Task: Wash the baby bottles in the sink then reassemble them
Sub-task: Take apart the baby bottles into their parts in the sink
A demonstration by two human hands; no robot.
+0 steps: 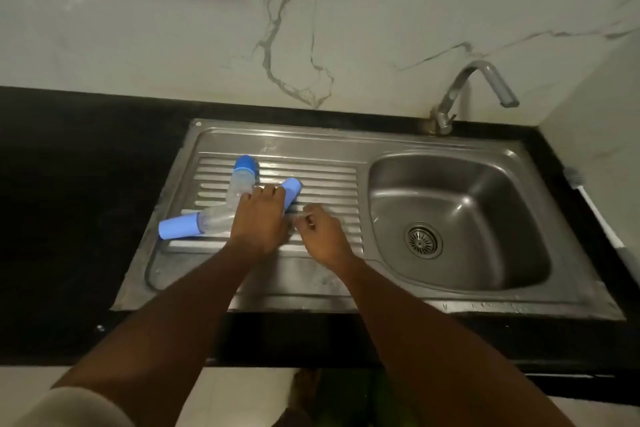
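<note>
Three clear baby bottles with blue caps lie on the ribbed drainboard (322,180) of the steel sink. One (241,184) points its cap to the back. A second (194,224) lies with its cap to the left. My left hand (259,222) lies over the third bottle (292,191) and grips it; only its blue cap shows past my fingers. My right hand (322,234) rests just to the right on the drainboard, with its fingers curled. I see nothing in it.
The sink basin (460,218) with its drain strainer (422,239) is to the right, under a bent metal tap (485,80). A brush with a white handle (595,208) lies on the black counter (86,201) at the far right. A marble wall stands behind.
</note>
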